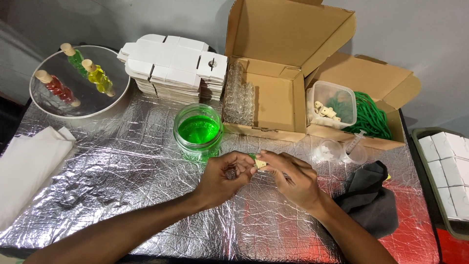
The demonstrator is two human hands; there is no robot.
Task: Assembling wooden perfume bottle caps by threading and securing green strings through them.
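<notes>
Both hands' grips pinch a tiny green-filled glass bottle with cork stopper (259,163) mid-tabletop: left hand (224,178) clamps the slick, fragile body, right hand (293,178) the cork.

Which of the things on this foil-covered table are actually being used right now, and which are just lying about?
In use:
- left hand and right hand, together gripping a small bottle with a cork stopper
- jar of green liquid, close by

Lying about:
- three corked bottles on the round mirror
- stack of flat white cartons
- black cloth
- green cord
</notes>
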